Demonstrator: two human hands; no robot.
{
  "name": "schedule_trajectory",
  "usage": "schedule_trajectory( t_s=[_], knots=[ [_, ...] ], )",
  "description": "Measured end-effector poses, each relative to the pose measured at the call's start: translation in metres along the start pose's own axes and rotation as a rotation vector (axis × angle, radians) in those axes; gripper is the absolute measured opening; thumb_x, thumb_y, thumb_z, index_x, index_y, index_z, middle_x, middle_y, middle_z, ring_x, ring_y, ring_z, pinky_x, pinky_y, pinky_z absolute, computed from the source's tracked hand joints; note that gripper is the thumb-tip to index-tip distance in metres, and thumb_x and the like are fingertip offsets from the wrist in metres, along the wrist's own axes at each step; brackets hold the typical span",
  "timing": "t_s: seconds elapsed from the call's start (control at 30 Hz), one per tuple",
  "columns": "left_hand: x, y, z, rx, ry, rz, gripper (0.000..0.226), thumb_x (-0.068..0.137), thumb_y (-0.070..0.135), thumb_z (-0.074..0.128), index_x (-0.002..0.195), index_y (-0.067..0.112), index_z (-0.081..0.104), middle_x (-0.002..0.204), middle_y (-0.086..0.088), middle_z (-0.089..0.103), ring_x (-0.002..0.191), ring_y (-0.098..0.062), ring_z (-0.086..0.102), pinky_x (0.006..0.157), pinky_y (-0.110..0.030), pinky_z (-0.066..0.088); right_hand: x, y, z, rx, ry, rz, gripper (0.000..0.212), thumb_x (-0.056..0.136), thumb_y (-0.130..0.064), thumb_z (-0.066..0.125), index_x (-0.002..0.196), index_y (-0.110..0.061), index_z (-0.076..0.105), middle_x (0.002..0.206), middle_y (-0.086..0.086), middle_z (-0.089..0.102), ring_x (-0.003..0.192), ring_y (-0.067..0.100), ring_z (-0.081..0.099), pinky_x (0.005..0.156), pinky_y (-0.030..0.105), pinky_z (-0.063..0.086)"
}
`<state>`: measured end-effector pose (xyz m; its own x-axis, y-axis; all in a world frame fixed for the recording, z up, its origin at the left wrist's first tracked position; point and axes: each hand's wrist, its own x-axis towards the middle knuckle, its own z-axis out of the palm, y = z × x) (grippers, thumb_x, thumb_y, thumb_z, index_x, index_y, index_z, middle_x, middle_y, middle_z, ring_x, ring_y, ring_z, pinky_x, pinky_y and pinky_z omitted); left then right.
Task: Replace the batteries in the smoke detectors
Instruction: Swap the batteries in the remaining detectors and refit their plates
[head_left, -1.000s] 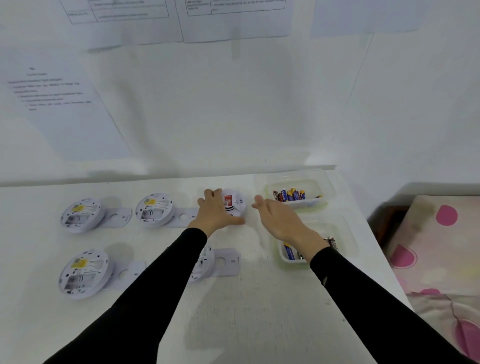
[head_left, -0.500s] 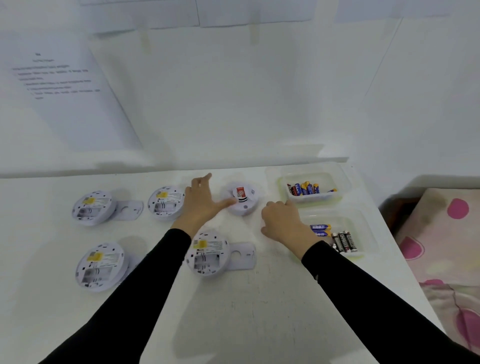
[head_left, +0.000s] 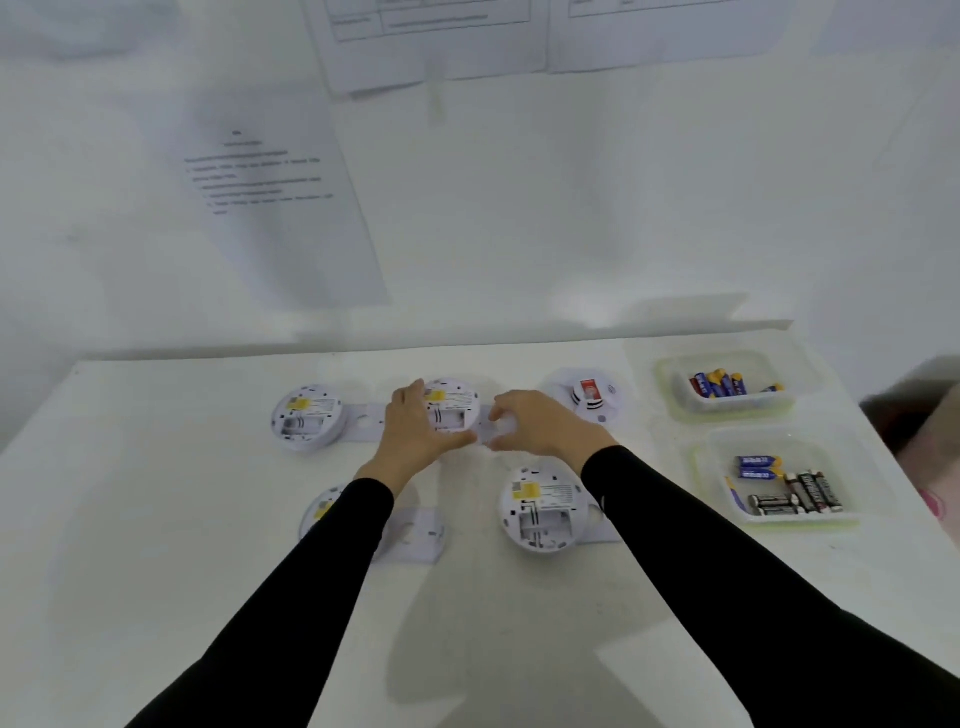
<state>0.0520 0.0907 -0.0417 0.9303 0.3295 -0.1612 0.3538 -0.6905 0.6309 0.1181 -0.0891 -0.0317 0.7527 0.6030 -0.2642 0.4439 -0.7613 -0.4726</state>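
Five white smoke detectors lie on the white table. Four lie back-up with open battery bays: back left, back middle, front left half hidden by my left sleeve, and front right. A fifth detector lies face-up at the back right, showing a red patch. My left hand grips the back middle detector, fingers on its far rim and thumb on its near rim. My right hand pinches the white mounting plate beside that detector.
Two clear trays stand at the right: the far tray holds blue batteries, the near tray holds blue and black batteries. Loose mounting plates lie beside the detectors. Printed sheets hang on the wall. The table's right edge is close to the trays.
Both hands left the face-up detector and moved left to the back middle detector. My left hand now grips it and my right hand took hold of its mounting plate.
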Motion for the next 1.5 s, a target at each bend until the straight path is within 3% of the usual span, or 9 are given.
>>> schedule_trajectory(
  t_s=[0.23, 0.4, 0.6, 0.73, 0.93, 1.13, 1.3, 1.4, 1.5],
  knots=[
    [-0.002, -0.007, -0.012, -0.07, 0.015, 0.101, 0.116, 0.064, 0.039, 0.091, 0.152, 0.008, 0.023, 0.149, -0.012, 0.034, 0.139, -0.026, 0.034, 0.112, -0.035, 0.028, 0.004, 0.004, 0.007, 0.004, 0.049, 0.003, 0.046, 0.077, -0.021, 0.072, 0.12, -0.02, 0.057, 0.124, 0.001, 0.055, 0.113, 0.02, 0.052, 0.092, 0.032, 0.044],
    [-0.012, 0.005, -0.023, -0.192, 0.086, 0.224, 0.108, 0.065, 0.029, 0.092, 0.15, 0.012, 0.027, 0.143, -0.01, 0.032, 0.132, -0.024, 0.038, 0.113, -0.04, 0.035, -0.021, 0.001, 0.001, 0.009, 0.258, -0.063, 0.047, 0.075, -0.018, 0.068, 0.121, -0.019, 0.056, 0.125, 0.0, 0.054, 0.113, 0.019, 0.051, 0.095, 0.034, 0.043],
    [-0.044, 0.049, -0.009, -0.378, 0.065, 0.371, 0.111, 0.067, 0.026, 0.091, 0.152, 0.018, 0.02, 0.138, 0.006, 0.024, 0.121, 0.001, 0.032, 0.099, -0.01, 0.031, -0.103, 0.02, -0.012, 0.09, 0.576, -0.078, 0.041, 0.074, -0.014, 0.07, 0.114, -0.017, 0.061, 0.128, 0.002, 0.055, 0.115, 0.018, 0.051, 0.095, 0.029, 0.04],
    [-0.076, 0.076, 0.023, -0.412, -0.027, 0.406, 0.112, 0.065, 0.028, 0.092, 0.15, 0.016, 0.021, 0.14, 0.005, 0.025, 0.125, -0.002, 0.034, 0.103, -0.014, 0.033, -0.166, 0.049, 0.001, 0.105, 0.531, -0.011, 0.041, 0.075, -0.016, 0.071, 0.114, -0.02, 0.061, 0.13, -0.002, 0.053, 0.114, 0.014, 0.048, 0.093, 0.023, 0.037],
    [-0.116, 0.101, 0.084, -0.463, -0.059, 0.415, 0.104, 0.062, 0.025, 0.093, 0.145, 0.021, 0.031, 0.137, 0.005, 0.031, 0.123, -0.001, 0.038, 0.097, 0.001, 0.03, -0.237, 0.098, 0.035, 0.068, 0.425, -0.057, 0.039, 0.073, -0.024, 0.074, 0.11, -0.018, 0.063, 0.127, 0.0, 0.058, 0.111, 0.009, 0.05, 0.09, 0.012, 0.034],
    [-0.137, 0.114, 0.125, -0.494, -0.068, 0.367, 0.106, 0.061, 0.032, 0.094, 0.146, 0.028, 0.031, 0.143, 0.011, 0.036, 0.125, 0.0, 0.04, 0.094, 0.001, 0.035, -0.26, 0.142, 0.048, 0.055, 0.339, -0.125, 0.045, 0.074, -0.03, 0.077, 0.115, -0.018, 0.064, 0.127, 0.001, 0.06, 0.115, 0.016, 0.056, 0.099, 0.029, 0.045],
    [-0.14, 0.126, 0.142, -0.525, -0.022, 0.33, 0.107, 0.06, 0.03, 0.094, 0.145, 0.032, 0.029, 0.141, 0.015, 0.038, 0.125, 0.003, 0.041, 0.097, -0.003, 0.036, -0.258, 0.151, 0.019, 0.084, 0.434, -0.209, 0.024, 0.087, -0.031, 0.064, 0.107, -0.018, 0.066, 0.113, -0.004, 0.064, 0.107, 0.011, 0.056, 0.093, 0.021, 0.044],
    [-0.139, 0.132, 0.146, -0.555, -0.005, 0.313, 0.108, 0.059, 0.029, 0.095, 0.141, 0.04, 0.027, 0.135, 0.021, 0.042, 0.121, 0.007, 0.046, 0.093, -0.003, 0.039, -0.236, 0.165, -0.02, 0.138, 0.653, -0.104, 0.011, 0.088, -0.01, 0.062, 0.096, -0.011, 0.07, 0.094, -0.002, 0.064, 0.091, 0.013, 0.06, 0.08, 0.008, 0.04],
    [-0.14, 0.136, 0.149, -0.562, 0.014, 0.312, 0.107, 0.059, 0.029, 0.095, 0.141, 0.041, 0.027, 0.132, 0.031, 0.04, 0.12, 0.017, 0.043, 0.093, -0.003, 0.04, -0.212, 0.189, -0.054, 0.031, 0.461, 0.112, 0.016, 0.091, -0.011, 0.059, 0.1, -0.013, 0.073, 0.095, -0.005, 0.063, 0.09, 0.013, 0.059, 0.079, 0.012, 0.041]
  ],
)
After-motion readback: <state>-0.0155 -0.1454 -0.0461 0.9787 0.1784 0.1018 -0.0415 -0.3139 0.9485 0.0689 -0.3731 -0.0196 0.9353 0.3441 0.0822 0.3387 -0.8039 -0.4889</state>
